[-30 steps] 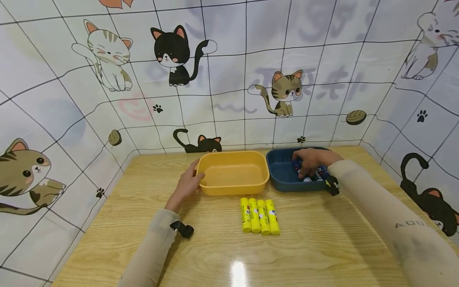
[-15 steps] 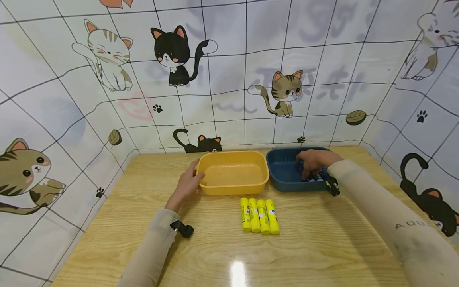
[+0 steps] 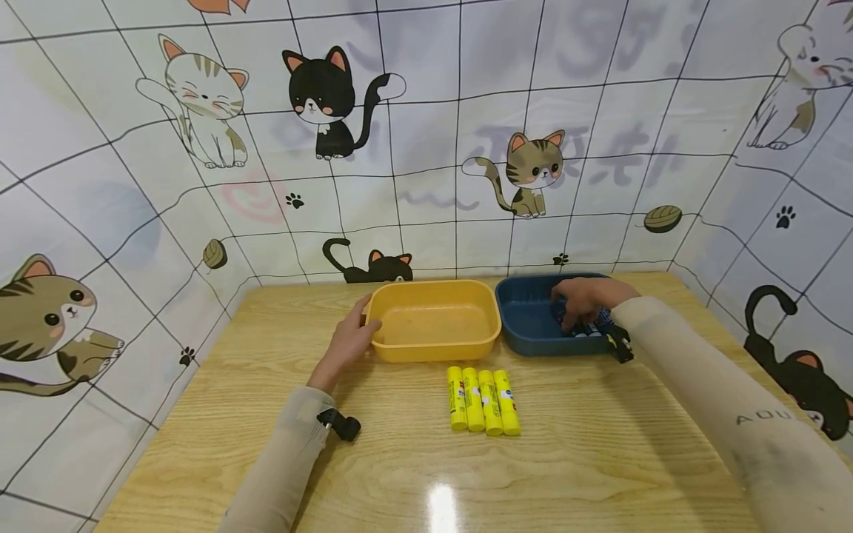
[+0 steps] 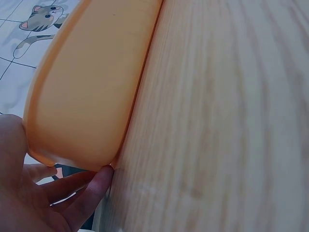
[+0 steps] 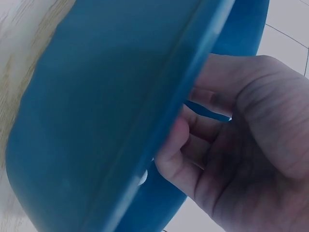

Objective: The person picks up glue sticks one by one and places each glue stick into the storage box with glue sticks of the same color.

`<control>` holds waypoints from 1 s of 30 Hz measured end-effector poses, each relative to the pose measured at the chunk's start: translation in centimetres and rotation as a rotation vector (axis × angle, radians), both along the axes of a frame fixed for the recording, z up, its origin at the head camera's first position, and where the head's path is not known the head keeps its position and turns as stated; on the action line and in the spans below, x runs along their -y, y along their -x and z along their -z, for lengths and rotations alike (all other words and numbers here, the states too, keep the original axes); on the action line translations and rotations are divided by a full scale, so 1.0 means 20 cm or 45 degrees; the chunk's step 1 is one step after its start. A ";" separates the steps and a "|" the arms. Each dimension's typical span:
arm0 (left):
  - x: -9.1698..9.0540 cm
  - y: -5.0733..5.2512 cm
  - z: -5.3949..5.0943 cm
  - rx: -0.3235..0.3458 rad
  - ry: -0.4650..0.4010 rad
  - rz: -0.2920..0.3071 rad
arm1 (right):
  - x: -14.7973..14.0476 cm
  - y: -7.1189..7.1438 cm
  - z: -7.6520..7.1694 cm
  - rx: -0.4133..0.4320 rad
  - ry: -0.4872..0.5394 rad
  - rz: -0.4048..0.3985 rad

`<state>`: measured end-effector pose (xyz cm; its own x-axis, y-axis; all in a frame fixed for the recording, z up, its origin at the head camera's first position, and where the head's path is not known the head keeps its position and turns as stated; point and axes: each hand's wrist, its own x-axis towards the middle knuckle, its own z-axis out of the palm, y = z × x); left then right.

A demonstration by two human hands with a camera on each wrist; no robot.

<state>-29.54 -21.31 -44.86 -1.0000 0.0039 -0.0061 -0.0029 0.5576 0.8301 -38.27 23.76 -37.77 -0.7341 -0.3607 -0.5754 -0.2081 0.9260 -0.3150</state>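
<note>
The left hand (image 3: 349,337) grips the left end of the yellow container (image 3: 436,352), thumb over the rim and fingers outside. In the left wrist view, fingers of this hand (image 4: 53,198) touch the end wall of the yellow container (image 4: 91,92). Inside the blue container (image 3: 553,346), the right hand (image 3: 586,296) reaches down with bent fingers among dark blue items with whitish ends (image 3: 580,333). The right wrist view has the right hand (image 5: 241,140) behind the rim of the blue container (image 5: 111,96); its fingertips are hidden, so a hold cannot be confirmed.
Several yellow tubes (image 3: 483,402) lie side by side on the wooden table (image 3: 400,474), in front of where the two containers meet. A white wall covering with cat drawings (image 3: 426,163) stands behind and at both sides.
Within the blue container, the right hand has shifted slightly right, and the dark items by its fingers are less visible. The left hand and yellow tubes keep their places.
</note>
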 end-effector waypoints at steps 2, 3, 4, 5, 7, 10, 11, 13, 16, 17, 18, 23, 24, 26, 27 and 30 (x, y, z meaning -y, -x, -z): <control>0.00 0.00 0.00 0.002 0.001 -0.001 | 0.00 0.00 0.00 0.002 0.001 0.007; 0.00 0.00 0.00 0.001 0.003 -0.001 | 0.00 0.00 0.00 0.001 0.000 0.008; 0.00 0.00 0.00 -0.001 0.005 -0.003 | -0.01 0.00 0.00 -0.002 -0.001 0.008; 0.00 0.00 0.00 -0.003 0.007 -0.004 | -0.01 0.00 0.00 -0.001 0.002 0.009; 0.00 0.00 0.00 -0.005 0.010 -0.006 | -0.01 0.00 -0.01 -0.007 0.005 0.003; 0.00 0.00 0.00 -0.007 0.011 -0.008 | -0.02 0.00 -0.02 -0.017 0.015 -0.010; 0.00 0.00 0.00 -0.007 0.011 -0.007 | -0.02 -0.01 -0.03 -0.019 0.022 -0.010; 0.00 0.00 0.00 -0.010 0.011 -0.002 | -0.03 -0.01 -0.05 -0.024 0.034 -0.009; 0.00 0.00 0.00 -0.016 0.013 0.005 | -0.06 -0.02 -0.07 -0.047 0.062 -0.009; 0.00 0.00 0.00 -0.016 0.012 0.006 | -0.06 -0.03 -0.08 -0.061 0.073 -0.013; 0.00 0.00 0.00 -0.016 0.010 0.008 | -0.07 -0.03 -0.10 -0.076 0.086 -0.022; 0.00 0.00 0.00 -0.014 0.008 0.002 | -0.08 -0.07 -0.15 -0.165 0.183 -0.093; 0.00 0.00 0.00 -0.015 0.010 0.000 | -0.08 -0.08 -0.16 -0.175 0.206 -0.103; 0.00 0.01 0.00 -0.015 0.019 0.000 | -0.07 -0.10 -0.17 -0.205 0.238 -0.125; 0.00 0.01 0.01 -0.018 0.024 0.000 | -0.07 -0.11 -0.17 -0.222 0.251 -0.138; 0.00 0.01 0.01 -0.023 0.034 -0.001 | -0.05 -0.15 -0.20 -0.273 0.281 -0.161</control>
